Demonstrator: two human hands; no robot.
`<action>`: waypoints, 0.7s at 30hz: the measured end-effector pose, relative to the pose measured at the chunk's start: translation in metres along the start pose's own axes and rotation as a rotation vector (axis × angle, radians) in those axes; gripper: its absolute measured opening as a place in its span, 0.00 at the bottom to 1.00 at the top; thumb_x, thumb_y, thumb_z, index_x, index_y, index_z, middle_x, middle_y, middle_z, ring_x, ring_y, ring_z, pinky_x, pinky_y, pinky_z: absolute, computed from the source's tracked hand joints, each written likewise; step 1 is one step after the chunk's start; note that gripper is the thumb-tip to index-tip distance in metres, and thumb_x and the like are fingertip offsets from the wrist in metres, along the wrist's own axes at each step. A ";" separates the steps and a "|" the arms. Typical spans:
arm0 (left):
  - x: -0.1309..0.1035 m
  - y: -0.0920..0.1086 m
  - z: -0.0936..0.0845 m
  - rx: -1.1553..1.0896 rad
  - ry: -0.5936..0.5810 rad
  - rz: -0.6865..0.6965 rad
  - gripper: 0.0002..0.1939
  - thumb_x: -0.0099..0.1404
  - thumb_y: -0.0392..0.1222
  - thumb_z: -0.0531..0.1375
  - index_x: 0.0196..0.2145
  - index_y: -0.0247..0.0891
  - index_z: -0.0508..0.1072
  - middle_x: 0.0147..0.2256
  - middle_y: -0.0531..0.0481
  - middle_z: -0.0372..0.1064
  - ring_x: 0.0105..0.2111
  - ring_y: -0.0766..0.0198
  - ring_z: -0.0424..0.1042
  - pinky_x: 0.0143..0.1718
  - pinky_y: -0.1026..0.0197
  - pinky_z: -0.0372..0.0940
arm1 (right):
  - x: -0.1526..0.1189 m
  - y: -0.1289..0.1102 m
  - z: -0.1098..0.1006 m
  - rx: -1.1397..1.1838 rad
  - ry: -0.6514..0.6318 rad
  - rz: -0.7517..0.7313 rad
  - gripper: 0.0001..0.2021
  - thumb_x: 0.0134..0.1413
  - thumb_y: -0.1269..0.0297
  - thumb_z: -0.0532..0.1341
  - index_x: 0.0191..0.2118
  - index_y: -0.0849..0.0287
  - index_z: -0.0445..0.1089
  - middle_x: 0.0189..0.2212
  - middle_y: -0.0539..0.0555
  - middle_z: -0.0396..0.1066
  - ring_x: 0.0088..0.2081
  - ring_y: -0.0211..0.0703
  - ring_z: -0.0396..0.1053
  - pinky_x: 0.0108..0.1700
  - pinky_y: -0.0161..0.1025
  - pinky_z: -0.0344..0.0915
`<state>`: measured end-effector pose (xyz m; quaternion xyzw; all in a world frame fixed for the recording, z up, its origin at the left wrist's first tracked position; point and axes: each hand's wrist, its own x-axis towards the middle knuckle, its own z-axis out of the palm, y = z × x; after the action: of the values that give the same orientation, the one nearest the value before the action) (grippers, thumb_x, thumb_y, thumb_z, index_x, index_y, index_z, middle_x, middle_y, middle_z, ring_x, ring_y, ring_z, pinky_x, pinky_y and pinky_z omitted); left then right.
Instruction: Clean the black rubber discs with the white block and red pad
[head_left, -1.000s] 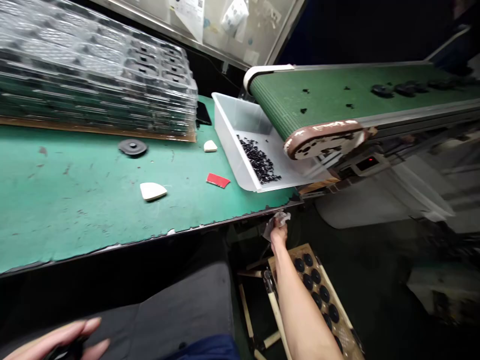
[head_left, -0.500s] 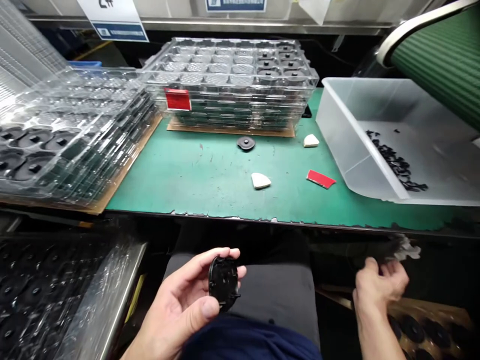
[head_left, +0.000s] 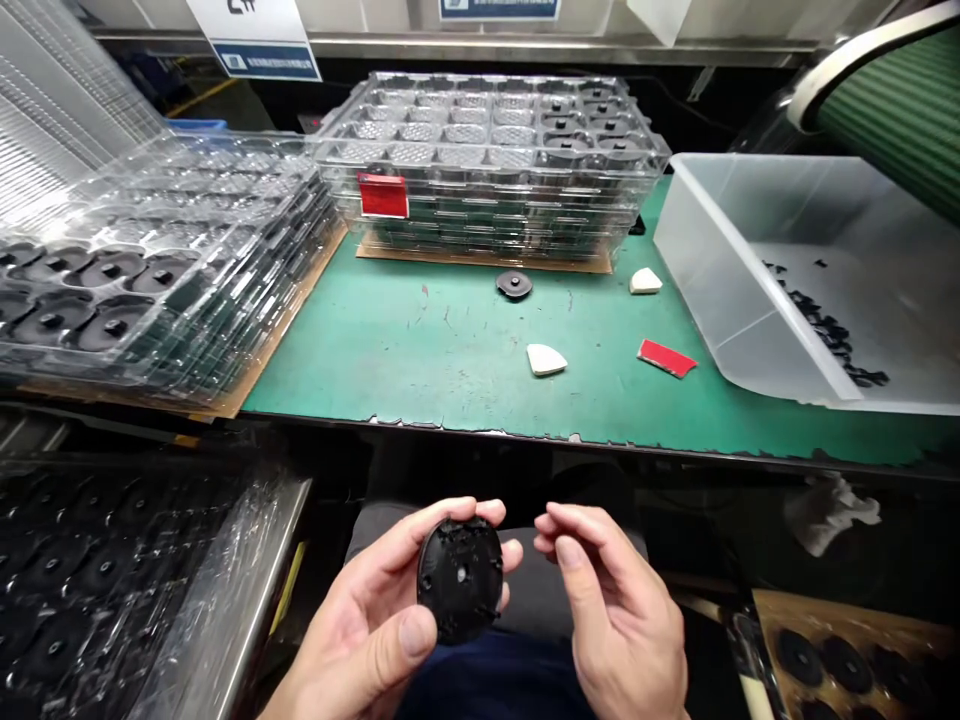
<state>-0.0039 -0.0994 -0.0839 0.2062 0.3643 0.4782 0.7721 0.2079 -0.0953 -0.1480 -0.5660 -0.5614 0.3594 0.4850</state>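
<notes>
A round black plastic cover (head_left: 461,580) is in my left hand (head_left: 375,610), gripped at its edge between thumb and fingers. Its inner side, with small pegs round the rim and a light spot in the middle, faces me. Just right of it is my right hand (head_left: 615,600), fingers loosely curved and thumb a little apart from them. I see nothing between those fingertips, and the hand does not touch the cover. Both hands are above my lap, in front of the table edge.
On the green table (head_left: 390,350) lie a black disc (head_left: 514,285), two white pieces (head_left: 546,359) and a red strip (head_left: 667,358). Clear tray stacks (head_left: 487,200) stand behind and left. A translucent bin (head_left: 720,290) holds small black parts. A box of black discs (head_left: 847,665) sits lower right.
My right hand has come in from the far right, by a whitish crumpled thing, to beside the cover. The cover has turned to face me more. The view has shifted slightly left.
</notes>
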 end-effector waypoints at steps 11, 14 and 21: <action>-0.007 -0.003 -0.003 -0.040 0.023 -0.013 0.22 0.70 0.47 0.72 0.60 0.49 0.82 0.63 0.44 0.79 0.61 0.48 0.78 0.62 0.58 0.71 | -0.002 -0.036 0.015 0.049 -0.136 -0.277 0.20 0.69 0.77 0.62 0.62 0.59 0.74 0.42 0.56 0.75 0.41 0.42 0.75 0.40 0.38 0.75; -0.008 -0.002 -0.003 0.010 0.034 -0.022 0.23 0.69 0.49 0.73 0.60 0.50 0.83 0.64 0.45 0.78 0.62 0.49 0.77 0.62 0.60 0.70 | -0.005 -0.036 0.016 0.040 -0.168 -0.301 0.19 0.70 0.76 0.63 0.63 0.61 0.73 0.41 0.57 0.74 0.40 0.43 0.74 0.39 0.39 0.74; -0.009 -0.001 -0.001 0.205 0.097 -0.017 0.25 0.66 0.55 0.74 0.59 0.51 0.84 0.61 0.46 0.81 0.64 0.48 0.76 0.63 0.60 0.69 | 0.000 -0.038 0.013 -0.023 -0.232 -0.418 0.16 0.76 0.70 0.59 0.64 0.64 0.73 0.38 0.58 0.74 0.38 0.43 0.73 0.38 0.40 0.73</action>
<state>-0.0067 -0.1084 -0.0818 0.2575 0.4498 0.4413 0.7326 0.1849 -0.0974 -0.1154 -0.3981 -0.7223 0.3074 0.4746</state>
